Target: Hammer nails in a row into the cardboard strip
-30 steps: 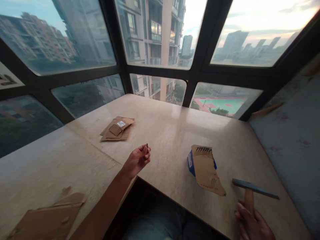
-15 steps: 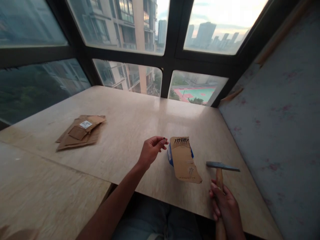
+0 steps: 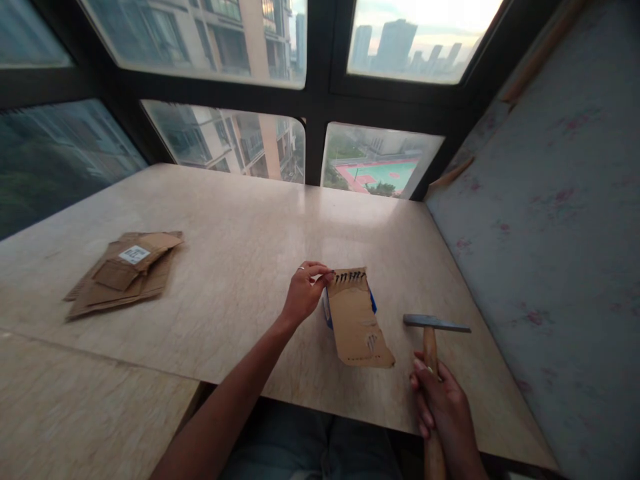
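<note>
My left hand (image 3: 306, 291) is pinched at the top left corner of a piece of brown cardboard (image 3: 356, 323). Between its fingertips is a small dark nail, mostly hidden by the fingers. A row of several dark nails (image 3: 349, 275) stands along the cardboard's far edge, just right of those fingertips. Under the cardboard, a blue object (image 3: 373, 301) shows at the sides; its kind is hidden. My right hand (image 3: 443, 400) is wrapped round the wooden handle of a hammer (image 3: 430, 347), whose metal head is raised to the right of the cardboard.
Folded brown cardboard pieces (image 3: 125, 270) with a white label lie at the left on the pale marbled tabletop (image 3: 240, 227). Dark-framed windows (image 3: 315, 153) border its far side. A flowered wall (image 3: 550, 233) stands close on the right. My legs are below the near edge.
My left hand has moved in to the cardboard's top left corner beside the row of nails. The view has shifted somewhat; the hammer is held much as before.
</note>
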A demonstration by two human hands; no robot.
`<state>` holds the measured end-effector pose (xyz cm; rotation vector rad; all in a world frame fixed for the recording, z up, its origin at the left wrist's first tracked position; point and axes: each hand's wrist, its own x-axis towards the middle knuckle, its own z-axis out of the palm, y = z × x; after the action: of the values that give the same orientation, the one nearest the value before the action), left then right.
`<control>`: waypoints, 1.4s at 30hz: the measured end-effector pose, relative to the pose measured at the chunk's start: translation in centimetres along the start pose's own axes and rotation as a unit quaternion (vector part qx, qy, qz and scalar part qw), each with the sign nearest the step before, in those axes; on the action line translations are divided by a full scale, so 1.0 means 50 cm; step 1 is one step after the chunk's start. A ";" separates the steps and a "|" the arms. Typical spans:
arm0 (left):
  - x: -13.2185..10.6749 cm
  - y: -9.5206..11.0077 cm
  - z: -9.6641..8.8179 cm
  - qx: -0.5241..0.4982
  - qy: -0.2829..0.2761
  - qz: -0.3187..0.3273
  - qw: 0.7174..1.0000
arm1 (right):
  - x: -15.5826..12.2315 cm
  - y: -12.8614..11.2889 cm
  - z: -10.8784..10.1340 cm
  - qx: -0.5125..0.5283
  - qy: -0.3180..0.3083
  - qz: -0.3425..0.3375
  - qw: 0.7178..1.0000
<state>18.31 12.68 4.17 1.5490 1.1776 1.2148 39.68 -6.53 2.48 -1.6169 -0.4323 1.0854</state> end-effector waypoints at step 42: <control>-0.021 -0.003 0.007 0.034 0.039 0.077 0.996 | 0.003 -0.001 0.000 0.023 -0.013 0.002 1.000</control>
<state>18.54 11.70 3.75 1.6827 1.1786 1.3594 39.76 -6.41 2.48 -1.5659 -0.4183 1.1133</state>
